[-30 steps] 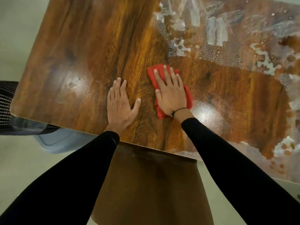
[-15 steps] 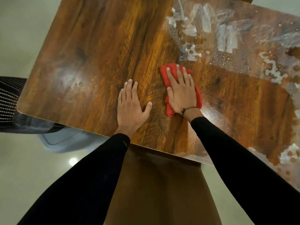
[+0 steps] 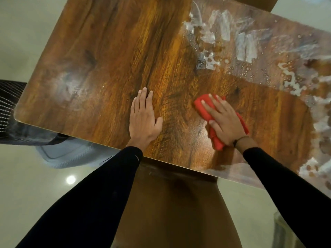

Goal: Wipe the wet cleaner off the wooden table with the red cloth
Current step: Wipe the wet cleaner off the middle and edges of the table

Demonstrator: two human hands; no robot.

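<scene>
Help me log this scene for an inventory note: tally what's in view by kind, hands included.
Hands: 2, left hand flat on the wood, right hand pressing the cloth
Red cloth: 1
Wooden table: 1
Mesh-backed chair: 1
Total: 5

Warm, rather dim indoor light is seen throughout. A small round glare spot (image 3: 71, 179) is reflected in the glossy floor (image 3: 26, 194) at lower left, and a soft sheen is thrown on the wooden table (image 3: 111, 51) near its lower edge. Straight edges are bowed by wide-angle distortion. Slight softness is noticed toward the corners; shadows are faint.
</scene>
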